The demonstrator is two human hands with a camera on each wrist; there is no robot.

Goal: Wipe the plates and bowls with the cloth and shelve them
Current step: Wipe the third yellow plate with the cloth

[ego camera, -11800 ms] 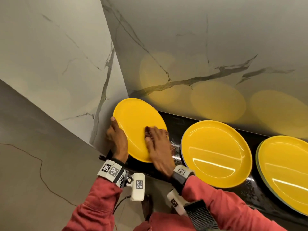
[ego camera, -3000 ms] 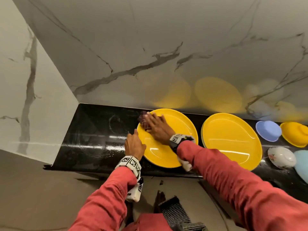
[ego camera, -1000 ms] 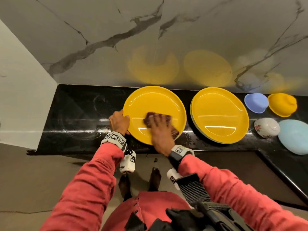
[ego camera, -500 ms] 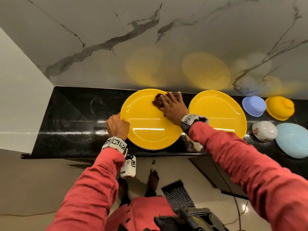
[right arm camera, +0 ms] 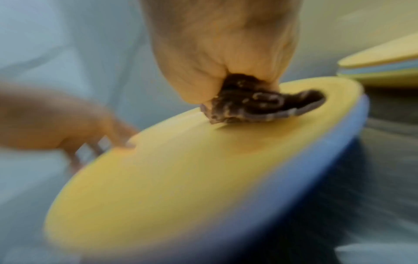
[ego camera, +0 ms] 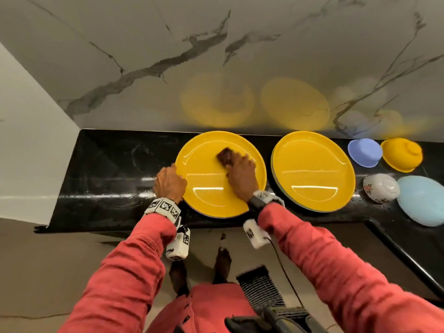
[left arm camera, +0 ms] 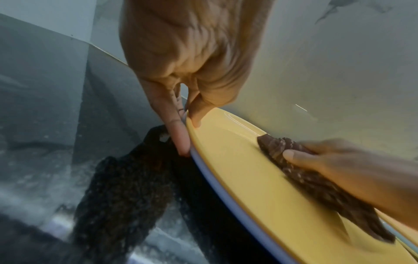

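Observation:
A yellow plate (ego camera: 204, 174) lies on the black counter (ego camera: 108, 169), on top of a blue-rimmed plate (left arm camera: 226, 194). My left hand (ego camera: 169, 181) pinches its left rim, thumb on top (left arm camera: 195, 116), a finger along the edge. My right hand (ego camera: 241, 179) presses a dark brown cloth (ego camera: 224, 155) onto the plate's upper middle; the cloth (right arm camera: 248, 100) bunches under the palm. The right wrist view is blurred.
A second stack topped by a yellow plate (ego camera: 312, 169) sits just right. Further right are a lilac bowl (ego camera: 364, 152), an upturned yellow bowl (ego camera: 401, 153), a white flowered bowl (ego camera: 380, 191) and a pale blue plate (ego camera: 422, 200). A marble wall (ego camera: 216, 56) stands behind.
My right hand with the cloth has slid from the plate's far rim back toward its middle. The left hand stays on the left rim.

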